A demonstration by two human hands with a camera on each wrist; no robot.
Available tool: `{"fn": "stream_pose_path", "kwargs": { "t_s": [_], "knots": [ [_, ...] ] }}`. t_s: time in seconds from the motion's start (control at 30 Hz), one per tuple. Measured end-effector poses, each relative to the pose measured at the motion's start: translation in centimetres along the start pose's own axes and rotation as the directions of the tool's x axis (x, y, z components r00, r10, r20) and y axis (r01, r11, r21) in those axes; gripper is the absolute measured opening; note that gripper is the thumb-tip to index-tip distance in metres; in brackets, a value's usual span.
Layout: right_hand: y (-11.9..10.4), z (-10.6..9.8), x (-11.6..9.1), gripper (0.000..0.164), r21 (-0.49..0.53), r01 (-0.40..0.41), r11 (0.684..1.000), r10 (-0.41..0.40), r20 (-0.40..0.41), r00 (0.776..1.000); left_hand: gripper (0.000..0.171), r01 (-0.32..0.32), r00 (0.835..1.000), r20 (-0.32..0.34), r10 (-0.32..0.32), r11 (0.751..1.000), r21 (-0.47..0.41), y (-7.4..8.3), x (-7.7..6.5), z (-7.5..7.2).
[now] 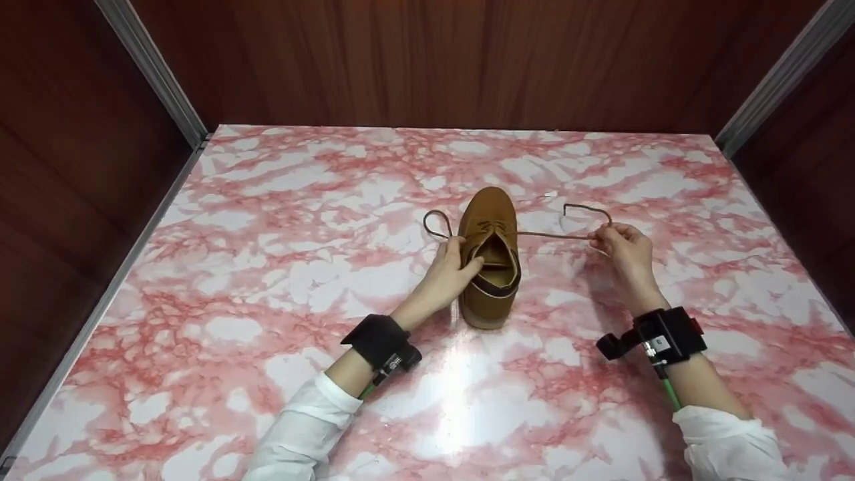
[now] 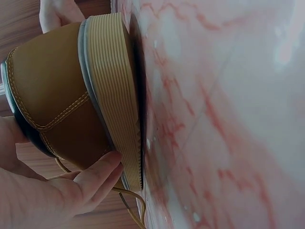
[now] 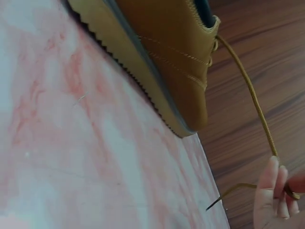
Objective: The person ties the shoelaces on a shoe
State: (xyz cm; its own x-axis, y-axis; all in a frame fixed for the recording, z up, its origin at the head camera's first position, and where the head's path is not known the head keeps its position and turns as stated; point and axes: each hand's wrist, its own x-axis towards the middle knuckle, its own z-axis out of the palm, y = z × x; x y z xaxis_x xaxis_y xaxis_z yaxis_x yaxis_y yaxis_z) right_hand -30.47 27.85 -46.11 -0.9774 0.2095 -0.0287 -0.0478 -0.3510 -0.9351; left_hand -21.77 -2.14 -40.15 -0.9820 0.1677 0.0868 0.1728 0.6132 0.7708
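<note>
A tan leather shoe point(image 1: 491, 310) stands upright on the table, toe pointing away from me. My left hand point(image 1: 446, 272) holds the shoe's left side, thumb at the collar and fingers along the outer wall near the sole point(image 2: 114, 81). Out to the right, my right hand point(image 1: 624, 250) pinches a brown shoelace point(image 1: 554, 234), drawn nearly straight from the eyelets. Beyond those fingers the lace's free end point(image 3: 238, 185) curves away to a dark tip. On the left, the other lace point(image 1: 435, 214) makes a loop beside the left fingertips.
The tabletop point(image 1: 267, 334) has a red and white marbled pattern. A dark wood panel point(image 1: 427, 60) closes off the back, and more panels with metal corner posts point(image 1: 160, 73) stand at both sides. Black camera straps point(image 1: 670, 334) are round both wrists.
</note>
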Motion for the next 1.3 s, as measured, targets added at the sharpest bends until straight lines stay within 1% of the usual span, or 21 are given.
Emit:
{"fn": "stream_pose_path", "kwargs": {
  "t_s": [0.07,0.17,0.27,0.33,0.4,0.43,0.47,0.53,0.57,0.67,0.77,0.87,0.97,1.13,1.23,1.3],
  "knots": [
    [-0.4,0.3,-1.2,0.039,-0.075,-0.084,0.994,0.083,-0.008,0.996,0.043,-0.001,1.000,0.003,0.001,1.000,0.002,0.0,0.0,0.0],
    [-1.2,0.9,-2.9,0.045,-0.153,-0.207,0.966,0.211,0.011,0.977,0.044,0.002,1.000,0.010,-0.002,1.000,0.002,0.1,0.0,0.1],
    [-1.9,1.4,-4.2,0.047,-0.265,-0.260,0.928,0.277,0.026,0.961,0.045,0.009,1.000,0.017,-0.009,1.000,-0.003,0.2,0.0,0.1],
    [-2.3,1.6,-4.7,0.045,-0.330,-0.259,0.908,0.280,0.017,0.960,0.046,0.011,1.000,0.019,-0.011,1.000,-0.006,0.2,0.0,0.1],
    [-2.4,1.7,-4.9,0.042,-0.367,-0.245,0.897,0.262,-0.004,0.965,0.048,0.009,1.000,0.023,-0.009,1.000,0.000,0.3,0.1,0.2],
    [-2.4,1.6,-4.9,0.041,-0.372,-0.236,0.898,0.250,-0.012,0.968,0.049,0.006,1.000,0.024,-0.006,1.000,0.002,0.3,0.1,0.2],
    [-2.3,1.5,-4.8,0.041,-0.376,-0.224,0.899,0.235,-0.017,0.972,0.049,0.003,1.000,0.024,-0.003,1.000,0.007,0.4,0.1,0.2],
    [-2.0,1.3,-4.5,0.042,-0.362,-0.189,0.913,0.199,-0.010,0.980,0.051,0.001,1.000,0.030,-0.002,1.000,0.025,0.4,0.1,0.2],
    [-1.6,1.1,-4.3,0.042,-0.356,-0.162,0.920,0.174,0.002,0.985,0.053,0.001,0.999,0.034,-0.002,0.999,0.033,0.5,0.2,0.2],
    [-0.5,0.6,-3.5,0.042,-0.356,-0.081,0.931,0.110,0.061,0.992,0.056,0.005,0.999,0.048,-0.008,0.999,0.052,0.7,0.5,0.2],
    [0.7,0.2,-2.8,0.037,-0.358,-0.008,0.933,0.053,0.115,0.992,0.060,0.017,0.997,0.072,-0.021,0.998,0.063,0.9,0.9,0.1],
    [1.2,0.3,-2.6,0.034,-0.337,0.014,0.941,0.044,0.165,0.985,0.063,0.026,0.996,0.085,-0.032,0.998,0.064,1.0,1.2,0.0],
    [1.3,0.5,-2.7,0.032,-0.305,0.018,0.952,0.049,0.210,0.976,0.063,0.029,0.996,0.081,-0.033,0.998,0.055,1.1,1.6,0.0],
    [1.5,0.9,-2.8,0.032,-0.296,0.074,0.952,0.010,0.273,0.962,0.059,0.019,0.998,0.060,-0.019,1.000,-0.006,1.1,2.2,0.0],
    [1.7,1.1,-2.9,0.030,-0.305,0.111,0.946,-0.011,0.310,0.951,0.055,0.016,0.999,0.035,-0.013,0.996,-0.086,1.0,2.5,0.0],
    [1.9,1.4,-3.2,0.030,-0.306,0.124,0.944,-0.017,0.330,0.944,0.051,0.017,1.000,0.000,-0.017,0.988,-0.155,1.0,2.8,0.0]
  ]
}}
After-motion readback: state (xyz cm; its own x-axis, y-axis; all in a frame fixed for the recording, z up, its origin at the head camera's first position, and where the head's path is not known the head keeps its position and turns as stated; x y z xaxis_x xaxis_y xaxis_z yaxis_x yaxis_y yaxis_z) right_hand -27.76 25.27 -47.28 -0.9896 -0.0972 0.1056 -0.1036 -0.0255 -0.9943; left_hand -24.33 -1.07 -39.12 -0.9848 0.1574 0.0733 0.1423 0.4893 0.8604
